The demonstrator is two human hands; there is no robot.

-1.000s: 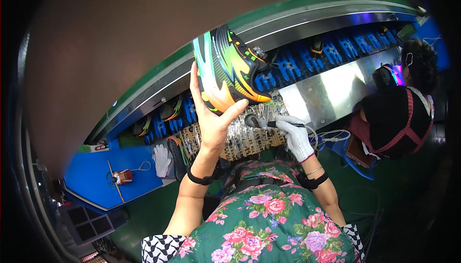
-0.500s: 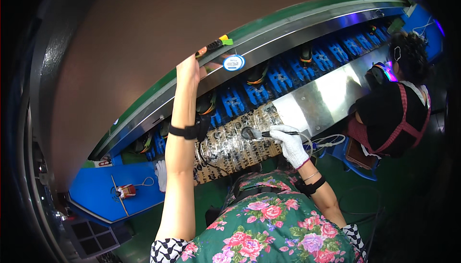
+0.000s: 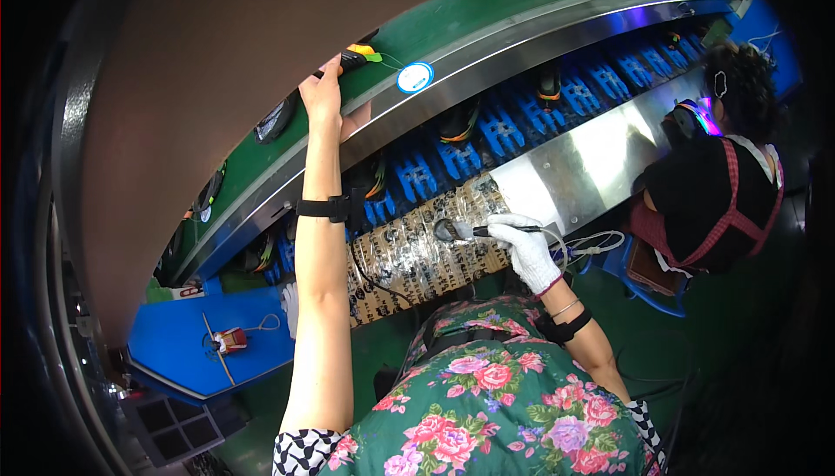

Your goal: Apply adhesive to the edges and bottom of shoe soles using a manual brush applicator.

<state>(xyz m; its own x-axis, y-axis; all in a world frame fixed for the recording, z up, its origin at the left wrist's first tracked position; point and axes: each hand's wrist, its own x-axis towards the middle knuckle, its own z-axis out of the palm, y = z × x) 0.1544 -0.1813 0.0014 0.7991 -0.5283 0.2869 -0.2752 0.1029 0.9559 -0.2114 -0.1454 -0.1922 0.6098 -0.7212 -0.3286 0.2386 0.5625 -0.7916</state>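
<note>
Low in the frame, a patterned paper-covered worktop [image 3: 417,259] lies under the white-gloved right hand [image 3: 522,246], closed on a slim black brush-like tool [image 3: 487,231]. Above, blue moulded cradles [image 3: 435,159] carry dark shoes. At upper centre, the bare left hand [image 3: 326,98], fingers open, presses a dark shoe [image 3: 352,57] onto the green conveyor belt [image 3: 487,24]; setting it flat seems wise.
</note>
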